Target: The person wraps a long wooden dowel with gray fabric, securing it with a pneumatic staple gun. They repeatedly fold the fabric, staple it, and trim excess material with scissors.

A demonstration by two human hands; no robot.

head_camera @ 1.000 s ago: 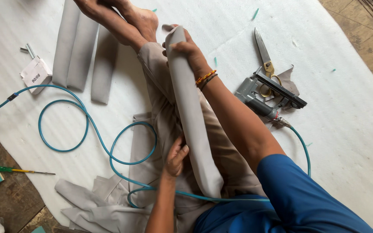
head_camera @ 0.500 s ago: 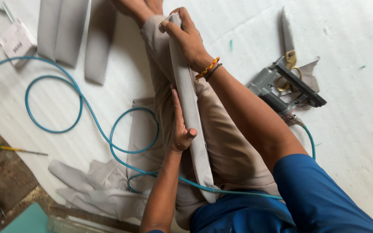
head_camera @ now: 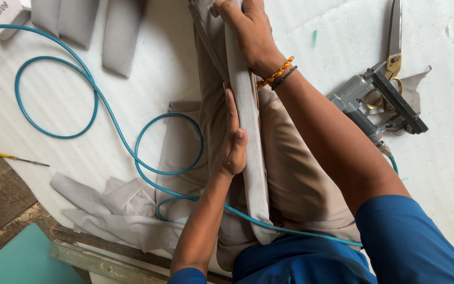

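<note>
The long grey fabric-covered strip (head_camera: pixel 248 131) runs lengthwise along your leg, from the top edge of the view down toward your lap, and you've got it pinned between both hands. Your right hand (head_camera: pixel 250 31) sits on its far end, fingers curled down over the top and closed around it, the beaded bracelet (head_camera: pixel 275 73) showing at your wrist. Your left hand (head_camera: pixel 233 139) lies flat and open against the strip's left side near its middle, fingers straight and pressed together, palm against the cloth. The strip's near end tapers down onto your blue shirt (head_camera: pixel 311 263). The blue air hose (head_camera: pixel 95 100) loops across the white sheet (head_camera: pixel 148 79) to your left and crosses under the strip at your lap. Off to your right, the grey staple gun (head_camera: pixel 377 102) rests on the sheet, well apart from both hands, with the scissors (head_camera: pixel 393 42) lying just behind it. Loose grey fabric scraps (head_camera: pixel 111 210) lie beside your left forearm.
</note>
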